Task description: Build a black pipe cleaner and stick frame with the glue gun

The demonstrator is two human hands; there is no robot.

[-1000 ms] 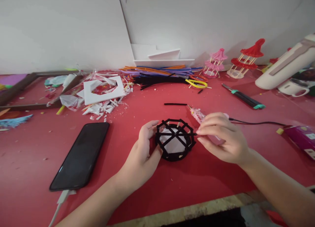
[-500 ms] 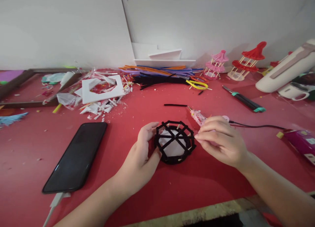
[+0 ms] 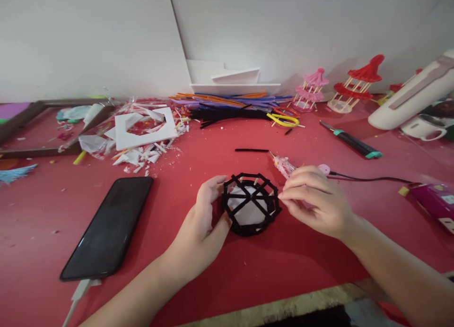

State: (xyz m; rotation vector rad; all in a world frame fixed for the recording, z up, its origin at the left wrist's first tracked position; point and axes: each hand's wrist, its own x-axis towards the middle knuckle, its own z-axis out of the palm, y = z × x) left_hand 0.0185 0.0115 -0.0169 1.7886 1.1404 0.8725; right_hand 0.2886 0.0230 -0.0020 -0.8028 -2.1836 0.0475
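Observation:
A small round frame of black pipe cleaners, with crossing spokes on top, short pale sticks and a white disc at its base, sits on the red table. My left hand is curved around its left side, thumb at the lower edge and fingers at the upper left. At the right rim, my right hand has its thumb and fingertips pinched together on the black edge. Just beyond that hand lies a pink tool with a thin metal tip, partly hidden by the fingers. Its tip is beside a cut black pipe-cleaner piece.
A black phone on a cable lies left. White foam scraps and pipe-cleaner bundles line the back. To the right are a craft knife, yellow-handled scissors, pagoda models, a white cup and a black cord.
The whole view has shifted slightly. Both hands keep almost the same pose at the black frame, and nothing else has visibly moved.

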